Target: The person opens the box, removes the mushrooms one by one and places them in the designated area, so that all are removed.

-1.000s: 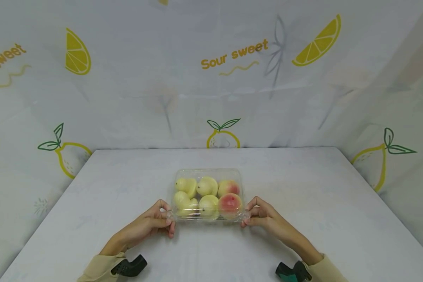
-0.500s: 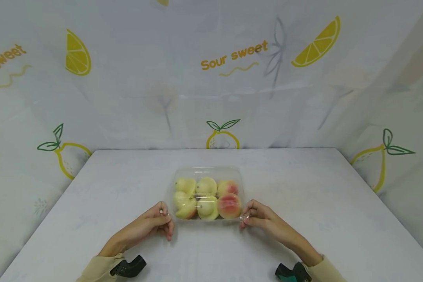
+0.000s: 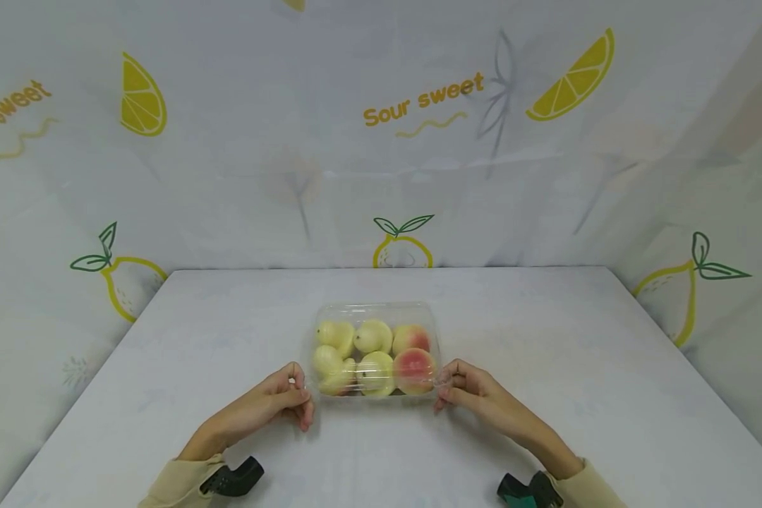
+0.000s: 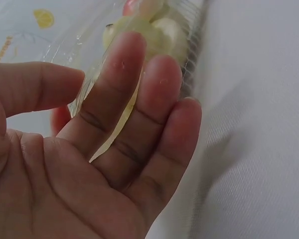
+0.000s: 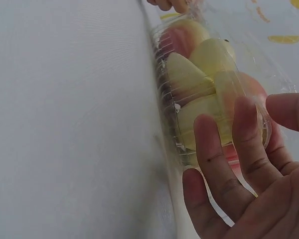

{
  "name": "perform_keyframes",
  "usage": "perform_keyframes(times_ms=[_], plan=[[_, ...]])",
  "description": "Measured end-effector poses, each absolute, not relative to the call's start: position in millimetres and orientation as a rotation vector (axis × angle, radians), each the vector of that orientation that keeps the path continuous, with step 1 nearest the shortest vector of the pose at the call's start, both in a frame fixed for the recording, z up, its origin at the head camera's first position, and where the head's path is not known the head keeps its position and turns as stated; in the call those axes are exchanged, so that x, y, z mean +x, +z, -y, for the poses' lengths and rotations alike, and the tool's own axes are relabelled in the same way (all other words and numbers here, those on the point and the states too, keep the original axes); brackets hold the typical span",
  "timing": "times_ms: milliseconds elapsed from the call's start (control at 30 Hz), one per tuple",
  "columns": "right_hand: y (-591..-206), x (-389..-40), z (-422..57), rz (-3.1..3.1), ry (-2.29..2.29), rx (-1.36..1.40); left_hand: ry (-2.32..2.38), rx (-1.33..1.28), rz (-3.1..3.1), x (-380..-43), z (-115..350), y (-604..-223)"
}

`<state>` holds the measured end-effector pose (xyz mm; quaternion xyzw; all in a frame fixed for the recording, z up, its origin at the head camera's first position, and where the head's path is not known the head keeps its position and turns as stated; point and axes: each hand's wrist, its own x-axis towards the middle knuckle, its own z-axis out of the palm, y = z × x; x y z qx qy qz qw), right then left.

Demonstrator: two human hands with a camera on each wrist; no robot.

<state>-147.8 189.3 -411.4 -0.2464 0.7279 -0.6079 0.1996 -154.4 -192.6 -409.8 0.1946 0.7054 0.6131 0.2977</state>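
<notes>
Fruit box [image 3: 375,308] front and centre, my left fingers [image 3: 295,397] and right fingers [image 3: 457,397] pinched its lid [image 3: 368,368] at both ends, apparently working the edge, which next wanted even handling.

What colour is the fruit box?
The box is clear and see-through, so the fruit shows; the head view shows it best.

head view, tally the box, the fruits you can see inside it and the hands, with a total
Rectangular clear plastic box: 1
Rounded pale-yellow fruits, some blushed red: 6
Bare hands: 2
Total: 9
</notes>
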Motion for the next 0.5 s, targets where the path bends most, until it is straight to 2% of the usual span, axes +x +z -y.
perform_keyframes(times_ms=[500], plan=[[-408.3, -145.0, -188.3, -2.384, -1.633, -0.565, 1.602, 0.552, -2.207, -153.9, 193.0, -407.6]])
